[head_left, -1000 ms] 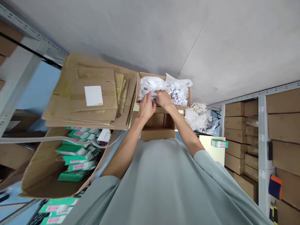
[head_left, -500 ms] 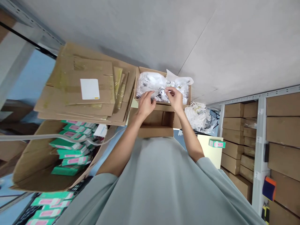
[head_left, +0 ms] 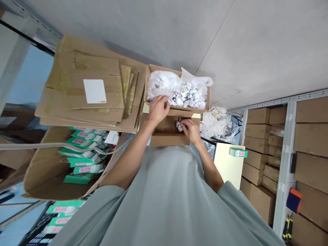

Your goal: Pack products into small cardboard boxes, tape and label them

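Right hand [head_left: 191, 130]: grip pinched on a small white packet [head_left: 179, 126], held just over the open near carton [head_left: 169, 139], a small brown box close against the person's grey shirt [head_left: 166, 198].

Left hand [head_left: 156, 110]: at 10 o'clock from the right. Its fingers curl over the near rim of the far carton [head_left: 184, 111] and touch the clear bag [head_left: 166, 82] of crumpled white packets inside. Cannot tell whether this grip is closed on anything.

Outward:
- 9 o'clock: a stack of flattened cardboard [head_left: 77, 68] carries a white label [head_left: 94, 91] with a yellow mark at one corner; no print legible.
- 8 o'clock: a big open carton [head_left: 46, 184] holds green-and-pink boxes [head_left: 82, 160]; lettering too small to read.
- 3 o'clock: a loose heap of white packets [head_left: 217, 124]. Past it, one green-and-pink box [head_left: 238, 152] lies on a pale yellow panel [head_left: 227, 167].
- Farther at 3 o'clock: metal shelving [head_left: 284, 164] is stacked with brown cartons [head_left: 310, 136]. The small white tags on the upright are unreadable.
- 12 o'clock: bare grey floor [head_left: 230, 41] beyond both cartons.

Change: half a second ago the right hand was up at the bag in the far carton. It has come down to the near carton with the packet. The left hand has stayed at the bag.
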`<action>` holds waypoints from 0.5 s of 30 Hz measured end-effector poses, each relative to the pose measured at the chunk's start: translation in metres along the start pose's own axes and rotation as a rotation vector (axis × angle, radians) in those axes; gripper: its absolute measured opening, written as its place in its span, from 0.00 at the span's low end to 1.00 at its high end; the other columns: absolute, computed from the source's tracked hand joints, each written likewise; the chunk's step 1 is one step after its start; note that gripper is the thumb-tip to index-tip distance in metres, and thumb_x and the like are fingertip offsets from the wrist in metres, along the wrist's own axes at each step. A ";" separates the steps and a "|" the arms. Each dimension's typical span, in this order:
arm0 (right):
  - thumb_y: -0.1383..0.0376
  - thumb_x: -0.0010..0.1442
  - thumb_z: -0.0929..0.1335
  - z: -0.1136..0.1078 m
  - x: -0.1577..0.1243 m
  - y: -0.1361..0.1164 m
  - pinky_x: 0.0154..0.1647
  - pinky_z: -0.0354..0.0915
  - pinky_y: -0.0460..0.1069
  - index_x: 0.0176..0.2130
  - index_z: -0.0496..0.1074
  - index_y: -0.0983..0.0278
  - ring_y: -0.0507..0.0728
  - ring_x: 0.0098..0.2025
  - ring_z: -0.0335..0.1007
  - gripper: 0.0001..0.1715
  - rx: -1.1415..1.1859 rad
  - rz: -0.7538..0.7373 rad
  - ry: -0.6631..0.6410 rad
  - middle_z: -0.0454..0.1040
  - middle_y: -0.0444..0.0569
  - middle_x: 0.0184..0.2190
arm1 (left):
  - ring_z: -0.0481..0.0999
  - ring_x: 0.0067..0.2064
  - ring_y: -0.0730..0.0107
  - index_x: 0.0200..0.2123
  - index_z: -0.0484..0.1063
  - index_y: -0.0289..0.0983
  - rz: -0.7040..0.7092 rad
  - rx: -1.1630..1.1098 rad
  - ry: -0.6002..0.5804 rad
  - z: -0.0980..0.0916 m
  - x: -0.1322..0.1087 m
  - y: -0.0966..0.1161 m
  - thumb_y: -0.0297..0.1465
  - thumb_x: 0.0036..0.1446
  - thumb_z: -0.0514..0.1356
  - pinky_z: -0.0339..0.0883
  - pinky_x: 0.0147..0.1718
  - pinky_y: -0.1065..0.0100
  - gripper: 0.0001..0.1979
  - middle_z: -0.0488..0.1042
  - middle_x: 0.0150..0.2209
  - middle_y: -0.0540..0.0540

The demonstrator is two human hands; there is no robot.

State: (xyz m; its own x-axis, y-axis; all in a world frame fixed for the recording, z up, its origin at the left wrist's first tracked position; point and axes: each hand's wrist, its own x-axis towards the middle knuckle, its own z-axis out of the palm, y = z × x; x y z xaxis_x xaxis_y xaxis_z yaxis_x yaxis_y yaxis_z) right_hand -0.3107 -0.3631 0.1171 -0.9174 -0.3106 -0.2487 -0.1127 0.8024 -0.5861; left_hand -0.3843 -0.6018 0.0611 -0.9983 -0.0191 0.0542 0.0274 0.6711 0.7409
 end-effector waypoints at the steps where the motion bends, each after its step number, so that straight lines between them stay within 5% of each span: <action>1: 0.63 0.84 0.66 -0.007 0.008 -0.007 0.66 0.79 0.55 0.57 0.85 0.57 0.62 0.60 0.86 0.17 -0.015 -0.031 0.041 0.85 0.52 0.63 | 0.76 0.66 0.43 0.64 0.81 0.35 0.009 0.013 -0.006 0.000 0.000 0.000 0.30 0.73 0.57 0.67 0.73 0.47 0.22 0.82 0.63 0.34; 5: 0.60 0.86 0.64 -0.042 0.062 -0.036 0.71 0.75 0.57 0.66 0.81 0.61 0.66 0.69 0.80 0.21 -0.200 0.005 0.166 0.82 0.59 0.67 | 0.76 0.65 0.39 0.59 0.83 0.37 0.043 0.069 0.002 0.004 -0.001 0.001 0.30 0.74 0.54 0.67 0.71 0.41 0.20 0.83 0.59 0.32; 9: 0.60 0.77 0.74 -0.060 0.120 -0.048 0.67 0.78 0.61 0.67 0.80 0.67 0.72 0.66 0.82 0.24 -0.401 0.265 -0.012 0.83 0.69 0.64 | 0.76 0.64 0.37 0.57 0.83 0.38 0.065 0.084 0.019 0.008 -0.001 0.001 0.30 0.74 0.54 0.68 0.68 0.38 0.20 0.83 0.58 0.30; 12: 0.65 0.72 0.76 -0.059 0.138 -0.044 0.68 0.78 0.61 0.63 0.83 0.66 0.71 0.65 0.84 0.22 -0.368 0.275 -0.106 0.86 0.67 0.63 | 0.77 0.64 0.35 0.56 0.84 0.38 0.064 0.088 0.022 0.010 -0.002 0.001 0.30 0.74 0.54 0.68 0.67 0.38 0.19 0.83 0.57 0.29; 15: 0.71 0.69 0.73 -0.058 0.136 -0.034 0.70 0.75 0.58 0.59 0.86 0.64 0.67 0.63 0.85 0.21 -0.223 0.202 -0.044 0.88 0.62 0.61 | 0.76 0.64 0.35 0.55 0.84 0.38 0.037 0.101 0.040 0.013 -0.002 0.001 0.31 0.74 0.54 0.68 0.67 0.37 0.19 0.83 0.56 0.30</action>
State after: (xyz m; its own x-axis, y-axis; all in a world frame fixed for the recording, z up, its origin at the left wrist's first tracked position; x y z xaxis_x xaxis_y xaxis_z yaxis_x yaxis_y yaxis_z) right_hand -0.4539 -0.4032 0.1479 -0.9128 -0.1516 -0.3791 -0.0154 0.9406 -0.3392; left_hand -0.3830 -0.5911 0.0533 -0.9939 -0.0210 0.1084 0.0571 0.7428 0.6671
